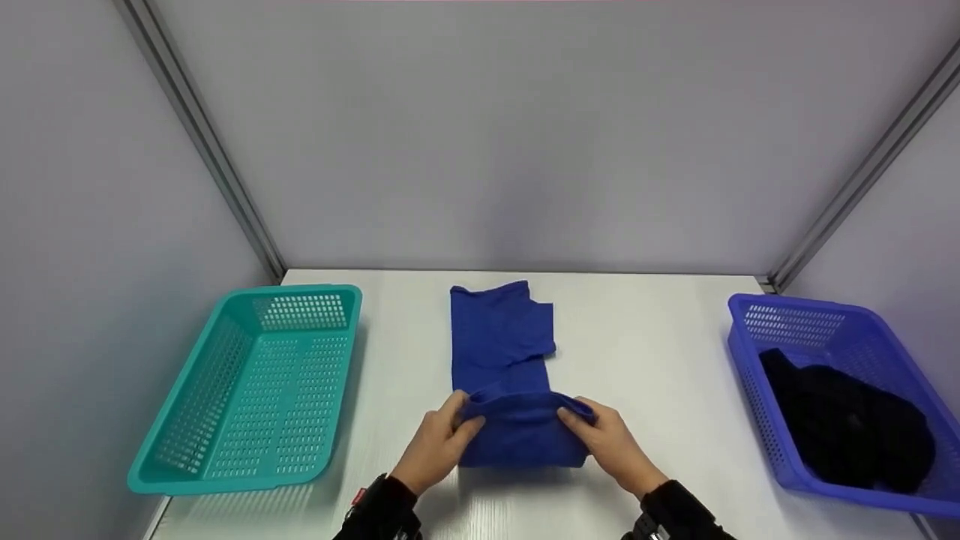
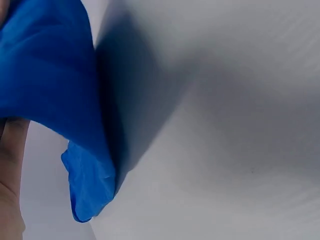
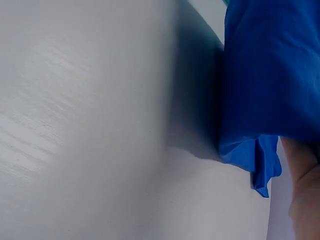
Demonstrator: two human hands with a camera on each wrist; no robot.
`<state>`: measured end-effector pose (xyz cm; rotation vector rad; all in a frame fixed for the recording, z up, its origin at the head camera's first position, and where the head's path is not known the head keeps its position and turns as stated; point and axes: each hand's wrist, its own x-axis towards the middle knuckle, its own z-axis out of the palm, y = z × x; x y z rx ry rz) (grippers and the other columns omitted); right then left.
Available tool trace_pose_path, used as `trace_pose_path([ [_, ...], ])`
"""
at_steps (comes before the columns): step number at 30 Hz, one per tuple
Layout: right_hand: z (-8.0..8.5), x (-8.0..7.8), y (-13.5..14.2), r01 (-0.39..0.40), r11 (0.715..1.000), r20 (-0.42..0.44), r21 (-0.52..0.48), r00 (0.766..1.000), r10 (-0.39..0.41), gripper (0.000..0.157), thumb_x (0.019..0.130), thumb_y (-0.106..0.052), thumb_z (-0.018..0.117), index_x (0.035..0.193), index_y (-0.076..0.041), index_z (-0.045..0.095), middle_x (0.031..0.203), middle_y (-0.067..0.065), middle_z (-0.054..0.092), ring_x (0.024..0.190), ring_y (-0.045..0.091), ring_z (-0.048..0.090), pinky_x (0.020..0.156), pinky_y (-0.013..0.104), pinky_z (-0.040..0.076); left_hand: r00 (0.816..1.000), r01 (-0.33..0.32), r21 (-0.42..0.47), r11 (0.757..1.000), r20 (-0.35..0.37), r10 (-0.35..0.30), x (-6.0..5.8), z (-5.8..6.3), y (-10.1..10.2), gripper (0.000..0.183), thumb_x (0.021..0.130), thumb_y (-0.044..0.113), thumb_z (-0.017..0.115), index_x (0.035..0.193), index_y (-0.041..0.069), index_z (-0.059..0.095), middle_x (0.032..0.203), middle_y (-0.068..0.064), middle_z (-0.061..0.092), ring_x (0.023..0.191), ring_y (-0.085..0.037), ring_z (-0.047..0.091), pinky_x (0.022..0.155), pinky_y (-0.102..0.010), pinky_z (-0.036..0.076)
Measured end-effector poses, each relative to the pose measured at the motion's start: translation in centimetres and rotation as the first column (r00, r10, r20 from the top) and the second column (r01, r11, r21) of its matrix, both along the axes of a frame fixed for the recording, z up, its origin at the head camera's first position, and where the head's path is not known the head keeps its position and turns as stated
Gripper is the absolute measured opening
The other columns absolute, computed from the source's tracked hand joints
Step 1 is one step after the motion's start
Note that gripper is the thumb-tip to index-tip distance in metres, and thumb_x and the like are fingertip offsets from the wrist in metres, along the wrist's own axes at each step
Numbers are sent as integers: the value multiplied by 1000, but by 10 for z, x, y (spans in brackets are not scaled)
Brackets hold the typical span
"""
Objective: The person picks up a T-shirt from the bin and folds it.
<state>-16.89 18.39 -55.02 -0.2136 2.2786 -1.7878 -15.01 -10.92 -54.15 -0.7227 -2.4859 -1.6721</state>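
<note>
A blue garment [image 1: 499, 330] lies lengthwise on the white table, its near part folded over and raised toward the person. My left hand [image 1: 441, 442] pinches the left end of the raised fold, thumb on the near side. At the fold's right end, my right hand [image 1: 611, 442] grips the cloth the same way. In the left wrist view the blue cloth [image 2: 50, 70] hangs beside its shadow on the table. The right wrist view shows the garment [image 3: 272, 75] bulging above the tabletop, with the fingers largely hidden behind it.
On the left stands a teal perforated basket [image 1: 343, 390] with nothing in it. A purple basket [image 1: 757, 409] at the right holds black cloth [image 1: 847, 420]. Grey panels [image 1: 517, 135] wall in the white table [image 1: 645, 330] at the back and sides.
</note>
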Motion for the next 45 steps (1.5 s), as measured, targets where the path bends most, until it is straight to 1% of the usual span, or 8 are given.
trace_pose_path([
  [8, 2, -2, 0, -116, 992, 37, -39, 992, 118, 30, 102, -33, 64, 107, -4, 67, 90, 1, 59, 78, 14, 55, 69, 28, 49, 978, 67, 131, 989, 187, -91, -1, 5, -5, 20, 103, 8, 57, 121, 8, 65, 83, 7, 54, 70, -3, 47, 69, -20, 42],
  [15, 7, -11, -2, -100, 995, -35, -9, 994, 99, 27, 102, -27, 64, 110, -2, 69, 102, 5, 67, 96, 18, 61, 88, 30, 49, 841, 41, 396, 917, 482, -246, -10, 12, 1, 12, 93, 5, 50, 104, 11, 49, 99, 1, 47, 94, -18, 51, 84, -35, 43],
  [19, 10, -17, -6, -68, 998, -46, -2, 997, 68, 26, 101, -26, 66, 110, -2, 69, 103, 6, 66, 97, 18, 60, 89, 32, 48, 827, -7, 422, 907, 512, -231, -16, 14, 5, 16, 87, 3, 47, 99, 14, 46, 99, 1, 47, 92, -18, 52, 80, -35, 45],
  [23, 10, -25, -10, -12, 1000, -41, 20, 999, 13, 27, 97, -26, 71, 114, -5, 71, 110, 7, 69, 101, 18, 61, 92, 32, 49, 844, -51, 389, 920, 509, -169, -23, 15, 8, 24, 83, -1, 48, 104, 11, 50, 102, -1, 47, 96, -20, 49, 80, -33, 41],
  [27, 12, -34, -13, 47, 997, -40, 61, 998, -44, 27, 94, -26, 75, 114, -7, 72, 115, 7, 69, 104, 18, 61, 91, 31, 50, 860, -80, 304, 949, 502, -89, -32, 16, 8, 42, 85, -2, 52, 124, 11, 61, 134, -6, 49, 109, -23, 41, 82, -33, 35],
  [36, 16, -56, -19, 76, 975, -101, 211, 993, -55, 19, 93, -21, 76, 108, -11, 74, 111, 6, 71, 97, 18, 62, 85, 34, 50, 854, -100, 262, 960, 517, -52, -50, 15, 5, 53, 85, -6, 53, 135, 9, 65, 156, -13, 43, 131, -27, 38, 92, -37, 34],
  [41, 12, -63, -21, 120, 945, -194, 305, 979, -61, 28, 96, -15, 71, 123, -9, 69, 130, 13, 68, 124, 32, 62, 103, 47, 49, 862, -258, 87, 962, 471, 188, -57, 5, 6, 52, 88, -8, 51, 139, 3, 57, 154, -20, 47, 144, -39, 41, 103, -44, 43],
  [45, 2, -61, -14, 121, 918, -230, 378, 973, -34, 44, 99, -15, 67, 141, -9, 58, 151, 17, 53, 142, 37, 45, 113, 55, 38, 837, -416, -125, 901, 334, 433, -53, -10, 1, 48, 91, -7, 47, 137, -1, 55, 142, -23, 58, 126, -42, 58, 102, -51, 48],
])
